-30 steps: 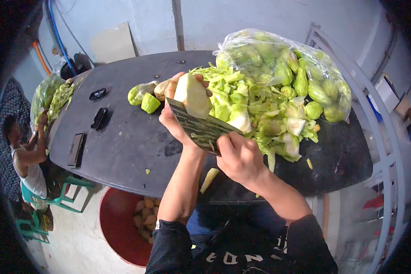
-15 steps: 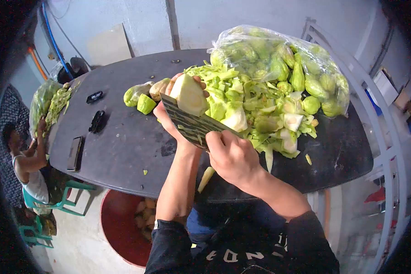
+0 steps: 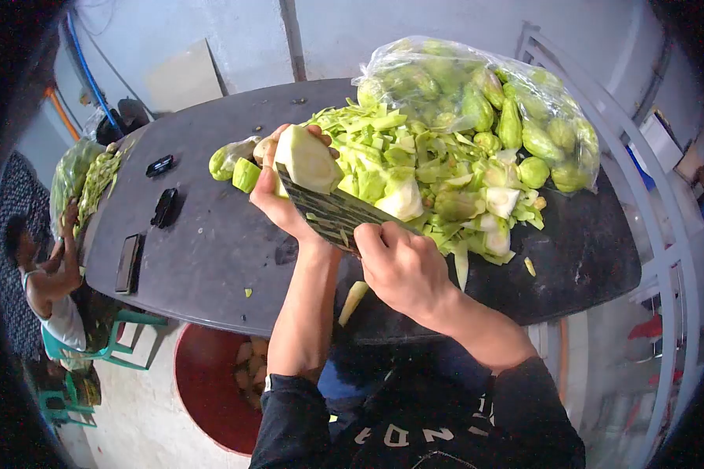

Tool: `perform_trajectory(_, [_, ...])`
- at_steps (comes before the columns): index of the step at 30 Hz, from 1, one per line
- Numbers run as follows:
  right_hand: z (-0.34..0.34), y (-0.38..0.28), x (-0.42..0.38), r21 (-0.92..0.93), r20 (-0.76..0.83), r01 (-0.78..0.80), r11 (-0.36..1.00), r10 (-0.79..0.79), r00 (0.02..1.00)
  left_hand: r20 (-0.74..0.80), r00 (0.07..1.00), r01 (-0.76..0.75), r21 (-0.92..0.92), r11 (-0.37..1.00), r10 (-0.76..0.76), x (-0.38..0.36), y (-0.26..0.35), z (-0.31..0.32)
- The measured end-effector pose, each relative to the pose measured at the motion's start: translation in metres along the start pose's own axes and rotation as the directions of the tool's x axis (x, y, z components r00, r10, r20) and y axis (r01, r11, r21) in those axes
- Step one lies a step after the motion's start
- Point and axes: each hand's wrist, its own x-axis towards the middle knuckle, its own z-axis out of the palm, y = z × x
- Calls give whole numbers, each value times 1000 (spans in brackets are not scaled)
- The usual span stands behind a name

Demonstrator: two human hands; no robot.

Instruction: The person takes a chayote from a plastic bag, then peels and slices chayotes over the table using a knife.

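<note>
A pale, peeled chayote point(image 3: 307, 160) is in my left hand point(image 3: 278, 205), whose fingers wrap round its back and side. My right hand point(image 3: 403, 266) is closed round the handle end of a wide, dark-patterned knife point(image 3: 338, 215). The blade lies against the lower edge of the chayote. Just right of the blade is a heap of green peelings and cut pieces point(image 3: 438, 172). A few whole or partly cut chayotes point(image 3: 246, 176) lie left of my left hand.
A clear plastic bag of chayotes point(image 3: 477, 86) lies at the table's back right. Dark small objects point(image 3: 164, 207) and a phone-like item point(image 3: 129, 263) sit on the table's left. Below is a red tub point(image 3: 211, 391) holding pieces. A person point(image 3: 55, 289) sits far left beside greens.
My left hand and the chayote have shifted slightly left, and the chayote's cut face has turned a little. The knife stays against its lower edge, with my right hand nearly in place.
</note>
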Motion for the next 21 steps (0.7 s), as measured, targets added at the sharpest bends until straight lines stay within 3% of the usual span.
perform_trajectory(3, [3, 2, 1, -37, -16, 31, 999, -32, 999, 15, 993, 114, -31, 993, -114, 5, 3, -6])
perform_trajectory(5, [4, 2, 2, -34, -6, 26, 999, -27, 1000, 2, 994, 107, -43, 993, -107, 5, 2, -6])
perform_trajectory(7, [5, -1, 2, -24, 2, 25, 999, -25, 1000, 35, 999, -35, 26, 999, 34, 5, 0, -7])
perform_trajectory(11, [6, -3, 3, -19, -13, 19, 1000, -20, 1000, 48, 998, -40, 12, 999, 40, 5, 1, -9])
perform_trajectory(13, [6, -1, 3, -44, -19, 20, 999, -21, 1000, 3, 997, 73, -38, 997, -73, 6, 1, -12])
perform_trajectory(14, [6, 1, 3, -36, -20, 31, 999, -32, 999, 60, 995, 88, -85, 992, -84, 6, 1, -15])
perform_trajectory(17, [7, 0, 4, -27, -19, 35, 999, -36, 999, 89, 994, 73, -76, 994, -67, 6, 2, -17])
perform_trajectory(21, [6, 0, 4, -23, 26, 16, 1000, -15, 1000, 14, 1000, 22, -11, 1000, -22, 5, -2, -17])
